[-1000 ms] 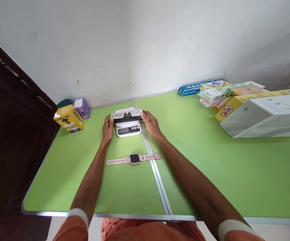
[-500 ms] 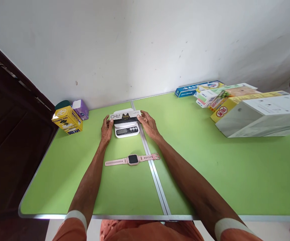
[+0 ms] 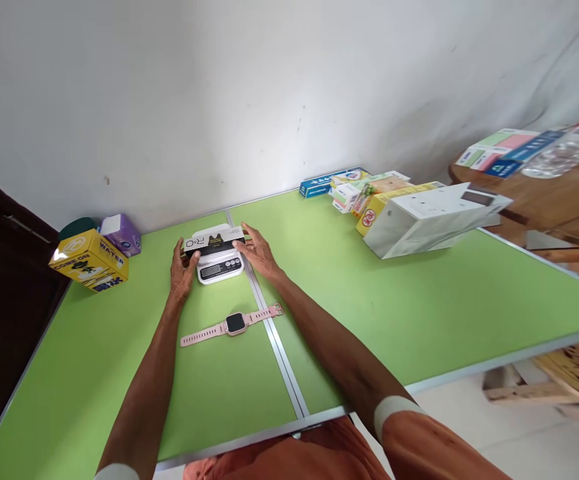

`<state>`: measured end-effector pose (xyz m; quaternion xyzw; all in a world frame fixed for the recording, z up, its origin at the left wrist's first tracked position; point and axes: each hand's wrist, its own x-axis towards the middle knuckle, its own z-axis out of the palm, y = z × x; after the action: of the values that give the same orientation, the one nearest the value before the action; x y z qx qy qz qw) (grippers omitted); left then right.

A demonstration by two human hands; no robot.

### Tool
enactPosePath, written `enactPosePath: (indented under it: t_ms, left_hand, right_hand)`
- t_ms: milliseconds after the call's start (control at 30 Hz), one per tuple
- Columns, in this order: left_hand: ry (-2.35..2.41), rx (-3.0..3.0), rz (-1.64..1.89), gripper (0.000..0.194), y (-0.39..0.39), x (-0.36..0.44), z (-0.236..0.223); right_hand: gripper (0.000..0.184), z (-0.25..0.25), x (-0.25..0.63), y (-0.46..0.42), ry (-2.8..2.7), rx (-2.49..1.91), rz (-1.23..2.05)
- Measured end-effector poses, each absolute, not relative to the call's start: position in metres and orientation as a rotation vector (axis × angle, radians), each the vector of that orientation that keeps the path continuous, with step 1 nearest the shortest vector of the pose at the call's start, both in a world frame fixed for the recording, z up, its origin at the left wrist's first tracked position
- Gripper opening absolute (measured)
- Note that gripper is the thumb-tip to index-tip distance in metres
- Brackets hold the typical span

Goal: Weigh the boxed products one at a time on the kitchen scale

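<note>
A small white and black box [image 3: 214, 239] marked "R&O" sits at the white digital kitchen scale [image 3: 221, 267], covering most of its platform. My left hand [image 3: 183, 270] grips the box's left end, thumb at the front. At the right end, my right hand [image 3: 258, 252] holds it between thumb and fingers. Whether the box rests fully on the platform I cannot tell. The scale's dark display and buttons face me; no reading can be made out. Nearer to me, a pink smartwatch [image 3: 235, 323] lies stretched out flat across the table's metal seam.
On the green table [image 3: 349, 320], a yellow box [image 3: 89, 261], a purple box [image 3: 121, 235] and a dark green round item [image 3: 77, 228] stand at left. Several cartons, including a large white box [image 3: 424, 223], lie at right. A wooden stool [image 3: 544, 193] beyond holds more packages.
The view has turned to the right, so the table's things appear further left and the stool shows more. Both hands stay at the ends of the box over the scale.
</note>
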<state>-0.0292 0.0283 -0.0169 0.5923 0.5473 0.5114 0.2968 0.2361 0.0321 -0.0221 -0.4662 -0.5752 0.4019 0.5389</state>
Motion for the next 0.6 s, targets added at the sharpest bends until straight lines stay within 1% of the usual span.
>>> enactPosePath:
  t_ms: [200,333,467,600]
  left_hand:
    - [1.445,1.636,1.374,0.105,0.03,-0.03,-0.016]
    - [1.471,1.638,1.336,0.092,0.03,-0.035,-0.009]
    - [1.56,1.692,1.274,0.075,0.027,-0.037,0.008]
    - [1.602,1.857,1.227,0.067,0.017,-0.024,0.032]
  right_hand:
    - [0.1,-0.024,0.235,0.034,-1.341,-1.071,0.984]
    - [0.095,-0.024,0.236,0.037,-1.32,-1.061,1.007]
    - [0.09,-0.024,0.243,0.036,-1.314,-1.065,1.037]
    - [0.079,-0.023,0.268,0.025,-1.32,-1.065,1.059]
